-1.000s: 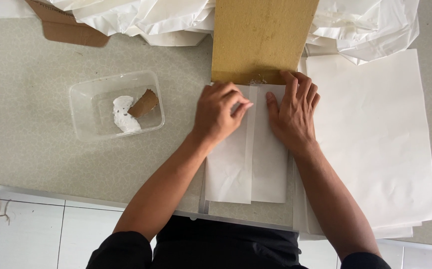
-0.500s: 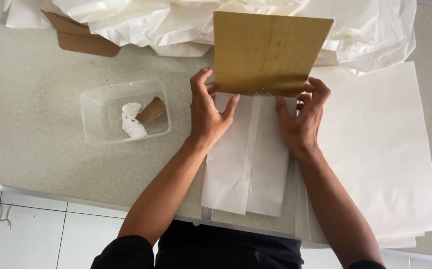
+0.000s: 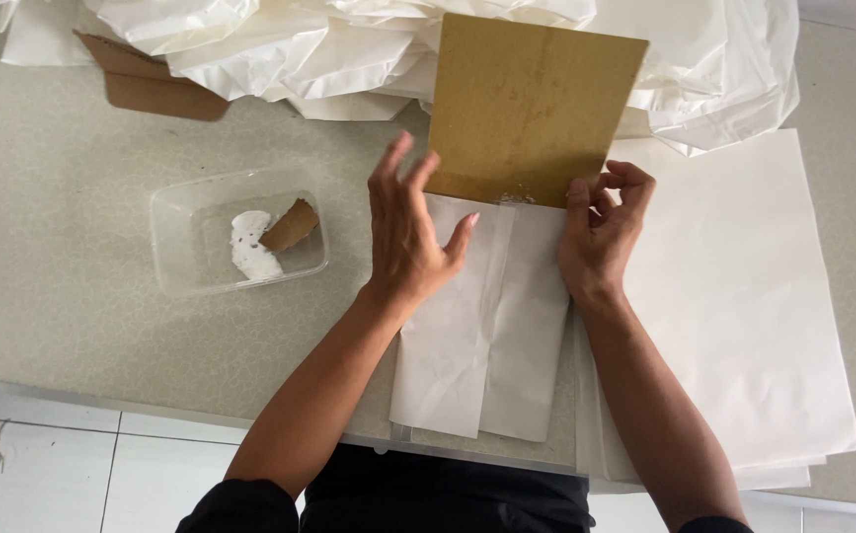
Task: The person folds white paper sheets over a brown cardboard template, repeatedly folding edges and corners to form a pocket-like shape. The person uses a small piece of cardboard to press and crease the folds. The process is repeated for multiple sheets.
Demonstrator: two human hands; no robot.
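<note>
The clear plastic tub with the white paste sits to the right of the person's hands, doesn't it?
Not quite: in the head view the clear plastic tub holding white paste sits to the left of the left hand and right hand, not the right.

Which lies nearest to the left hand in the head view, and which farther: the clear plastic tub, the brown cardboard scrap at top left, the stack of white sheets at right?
From the left hand:
1. Clear plastic tub, just to its left on the table.
2. Stack of white paper sheets, across on the right, beyond the right hand.
3. Brown cardboard scrap, at the far top left.
</note>
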